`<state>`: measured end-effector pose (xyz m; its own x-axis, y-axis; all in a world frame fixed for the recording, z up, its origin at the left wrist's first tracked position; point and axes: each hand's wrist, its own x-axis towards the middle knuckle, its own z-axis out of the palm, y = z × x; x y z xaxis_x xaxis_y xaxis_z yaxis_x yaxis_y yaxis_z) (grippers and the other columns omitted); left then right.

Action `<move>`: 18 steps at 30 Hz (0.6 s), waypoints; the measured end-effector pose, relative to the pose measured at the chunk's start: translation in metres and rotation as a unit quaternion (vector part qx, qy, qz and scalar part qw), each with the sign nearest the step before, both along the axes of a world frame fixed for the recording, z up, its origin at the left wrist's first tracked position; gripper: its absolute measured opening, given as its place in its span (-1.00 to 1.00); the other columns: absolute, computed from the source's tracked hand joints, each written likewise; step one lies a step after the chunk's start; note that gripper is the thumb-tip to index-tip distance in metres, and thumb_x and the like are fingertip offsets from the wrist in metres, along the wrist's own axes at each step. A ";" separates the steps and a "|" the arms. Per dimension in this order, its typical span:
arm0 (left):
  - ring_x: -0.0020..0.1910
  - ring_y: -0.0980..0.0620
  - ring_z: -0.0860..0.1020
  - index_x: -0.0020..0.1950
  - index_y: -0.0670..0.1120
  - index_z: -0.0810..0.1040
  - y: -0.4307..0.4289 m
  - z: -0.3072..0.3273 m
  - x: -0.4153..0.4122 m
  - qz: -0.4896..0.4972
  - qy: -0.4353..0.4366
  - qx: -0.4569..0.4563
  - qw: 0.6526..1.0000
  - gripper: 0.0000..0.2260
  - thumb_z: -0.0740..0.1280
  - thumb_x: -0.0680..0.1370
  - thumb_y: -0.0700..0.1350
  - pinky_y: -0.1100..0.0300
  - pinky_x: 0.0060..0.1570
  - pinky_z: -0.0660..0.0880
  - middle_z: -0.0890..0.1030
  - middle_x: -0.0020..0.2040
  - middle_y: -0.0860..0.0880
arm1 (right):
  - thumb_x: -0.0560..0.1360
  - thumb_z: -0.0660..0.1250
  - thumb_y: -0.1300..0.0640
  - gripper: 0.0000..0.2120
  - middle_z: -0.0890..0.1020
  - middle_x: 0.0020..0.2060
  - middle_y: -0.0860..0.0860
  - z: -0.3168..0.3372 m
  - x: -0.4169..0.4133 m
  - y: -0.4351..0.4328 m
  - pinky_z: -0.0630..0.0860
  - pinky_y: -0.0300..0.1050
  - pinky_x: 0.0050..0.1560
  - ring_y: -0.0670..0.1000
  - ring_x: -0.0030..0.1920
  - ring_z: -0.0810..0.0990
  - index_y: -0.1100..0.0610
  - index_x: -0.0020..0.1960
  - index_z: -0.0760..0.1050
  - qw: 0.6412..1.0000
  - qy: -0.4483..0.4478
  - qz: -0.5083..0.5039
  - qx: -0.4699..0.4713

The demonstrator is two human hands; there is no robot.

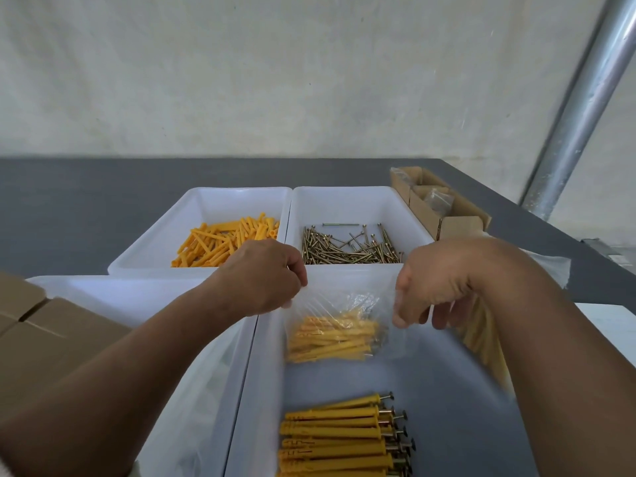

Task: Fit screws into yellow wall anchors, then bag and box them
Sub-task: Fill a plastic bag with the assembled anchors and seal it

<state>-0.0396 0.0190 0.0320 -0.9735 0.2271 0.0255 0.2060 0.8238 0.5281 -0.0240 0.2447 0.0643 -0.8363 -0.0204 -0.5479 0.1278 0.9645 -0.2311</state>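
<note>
A clear plastic bag [339,306] hangs over the near right white bin [261,373], with a bundle of yellow anchors with screws [330,337] lying in its bottom. My left hand [261,277] pinches the bag's top left corner. My right hand [437,287] pinches the top right edge between thumb and fingers. Several assembled anchors with screws [339,438] lie in a row on the bin floor below. More assembled anchors [481,335] show blurred behind my right wrist.
At the back stand a white bin of loose yellow anchors [223,241] and a white bin of screws [347,247]. An open cardboard box [444,206] with bagged parts sits far right. Closed cardboard boxes [44,339] fill the near left bin [113,290]. A metal pole [585,108] rises right.
</note>
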 end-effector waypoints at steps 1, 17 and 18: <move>-0.42 0.33 0.54 -0.25 0.07 0.59 0.000 0.000 0.001 -0.002 0.004 -0.007 1.000 -0.75 0.27 0.44 -0.27 0.42 -0.47 0.34 0.62 -0.44 0.13 | 0.45 0.50 0.09 -0.84 0.69 -0.16 0.06 -0.001 -0.001 -0.001 0.66 -0.13 -0.24 0.02 -0.29 0.67 0.14 -0.04 0.63 1.000 0.011 0.003 -0.012; 0.00 0.12 0.49 0.24 0.11 0.47 0.012 -0.006 0.013 -0.106 0.154 -0.075 0.980 -0.62 0.37 0.43 0.00 0.17 0.01 0.48 0.42 -0.01 0.18 | 0.50 0.41 0.04 -0.89 0.65 -0.23 0.00 0.005 0.000 -0.009 0.56 -0.23 -0.28 -0.03 -0.23 0.63 -0.03 -0.21 0.57 0.990 0.127 0.058 -0.026; 0.06 0.10 0.48 0.31 0.10 0.43 0.016 -0.008 0.015 -0.124 0.161 -0.078 0.976 -0.57 0.38 0.46 0.05 0.16 0.06 0.46 0.42 0.04 0.16 | 0.51 0.40 0.02 -0.85 0.65 -0.21 0.00 0.006 0.002 -0.011 0.53 -0.24 -0.28 -0.03 -0.22 0.62 -0.06 -0.24 0.54 0.988 0.136 0.075 -0.016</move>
<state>-0.0246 0.0349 0.0235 -0.8351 0.4812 0.2667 0.5445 0.7924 0.2752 -0.0222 0.2341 0.0706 -0.9385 -0.1684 -0.3013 -0.0862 0.9596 -0.2677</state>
